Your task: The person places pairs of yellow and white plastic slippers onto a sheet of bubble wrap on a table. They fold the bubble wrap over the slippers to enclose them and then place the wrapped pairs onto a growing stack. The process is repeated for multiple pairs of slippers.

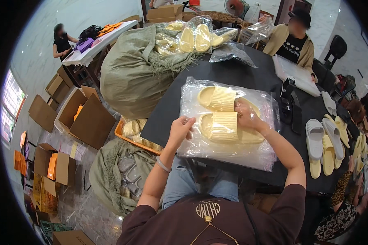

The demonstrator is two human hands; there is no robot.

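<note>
A pair of pale yellow slides [225,126] with ribbed straps lies side by side, toes to the left, under or in a clear plastic bag [195,150]. The bag rests on a stack of similar clear bags [249,162] at the front of the black table. My left hand [182,130] pinches the bag's left edge between thumb and fingers. Between the two slides, my right hand [248,115] is curled closed against them near the straps. Its fingertips are partly hidden, and I cannot tell how far it reaches inside the plastic.
Bagged yellow slides [195,37] top a big green woven sack [131,71] at left. Loose grey and yellow slides [315,139] line the table's right side, near a black stand [288,102]. Opposite sits a person [292,45] with clear bags. An orange crate [119,130] stands below left.
</note>
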